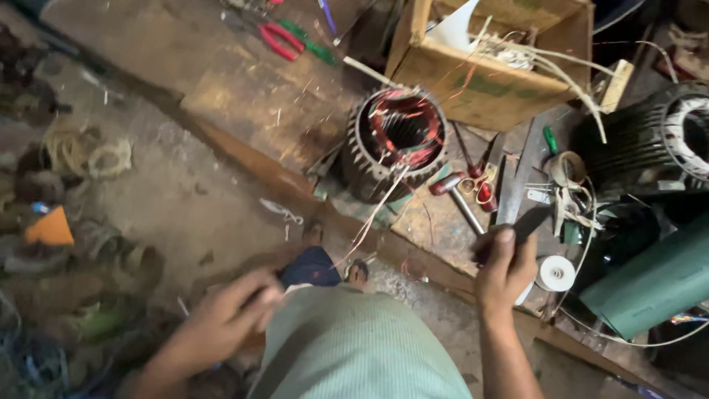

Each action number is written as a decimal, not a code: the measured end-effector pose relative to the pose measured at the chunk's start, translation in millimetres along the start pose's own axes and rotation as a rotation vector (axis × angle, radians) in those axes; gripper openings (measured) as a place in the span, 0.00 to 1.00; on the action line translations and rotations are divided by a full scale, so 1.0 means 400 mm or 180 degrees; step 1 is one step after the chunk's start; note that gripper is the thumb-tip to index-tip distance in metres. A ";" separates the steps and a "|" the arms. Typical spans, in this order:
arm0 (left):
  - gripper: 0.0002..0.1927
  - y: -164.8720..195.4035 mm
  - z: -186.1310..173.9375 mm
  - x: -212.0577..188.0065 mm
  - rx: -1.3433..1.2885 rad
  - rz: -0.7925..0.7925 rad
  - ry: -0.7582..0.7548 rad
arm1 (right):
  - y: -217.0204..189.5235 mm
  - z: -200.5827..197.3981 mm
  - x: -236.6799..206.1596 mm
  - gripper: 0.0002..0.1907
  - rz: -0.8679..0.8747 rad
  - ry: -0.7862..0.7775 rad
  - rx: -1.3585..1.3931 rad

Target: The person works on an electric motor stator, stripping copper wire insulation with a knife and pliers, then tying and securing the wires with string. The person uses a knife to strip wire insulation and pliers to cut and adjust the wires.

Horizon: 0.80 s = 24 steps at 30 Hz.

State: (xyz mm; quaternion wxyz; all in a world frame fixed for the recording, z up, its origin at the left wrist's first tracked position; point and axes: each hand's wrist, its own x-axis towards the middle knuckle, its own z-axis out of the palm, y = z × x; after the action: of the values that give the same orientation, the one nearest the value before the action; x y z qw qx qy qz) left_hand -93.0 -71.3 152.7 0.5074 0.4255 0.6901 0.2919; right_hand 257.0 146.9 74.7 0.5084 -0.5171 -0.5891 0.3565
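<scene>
Cluttered workbench (251, 103), cardboard box (487, 81) holding wires (517, 53), right hand (506, 270) gripping file (517, 174)

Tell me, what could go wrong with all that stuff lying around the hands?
The right hand grips a flat metal blade; its edge might cut fingers. Loose copper wires trail from the motor stator toward the person's feet and could snag or trip. The left hand is blurred, so what it touches cannot be told.
</scene>
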 end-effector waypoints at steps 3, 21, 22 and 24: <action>0.12 -0.074 -0.108 0.014 0.0092 -0.0013 -0.0117 | 0.160 -0.037 0.056 0.16 0.1235 -0.0307 -0.0475; 0.17 0.149 -0.109 0.724 0.0004 0.1692 0.0462 | -0.133 0.099 -0.078 0.14 -0.0624 -0.1972 -0.0797; 0.18 0.159 -0.106 0.761 -0.0099 0.1746 0.0321 | -0.133 0.141 -0.084 0.15 0.0022 -0.2051 -0.1321; 0.23 0.174 -0.094 0.822 -0.0086 0.1834 -0.0090 | -0.128 0.197 -0.084 0.22 0.0693 -0.1838 -0.1705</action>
State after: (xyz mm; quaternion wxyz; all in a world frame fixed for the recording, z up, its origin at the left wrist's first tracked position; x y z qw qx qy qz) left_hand -148.8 253.0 73.9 0.4187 0.6013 0.5297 0.4272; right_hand 166.4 111.9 97.4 0.1287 -0.5692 -0.7215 0.3727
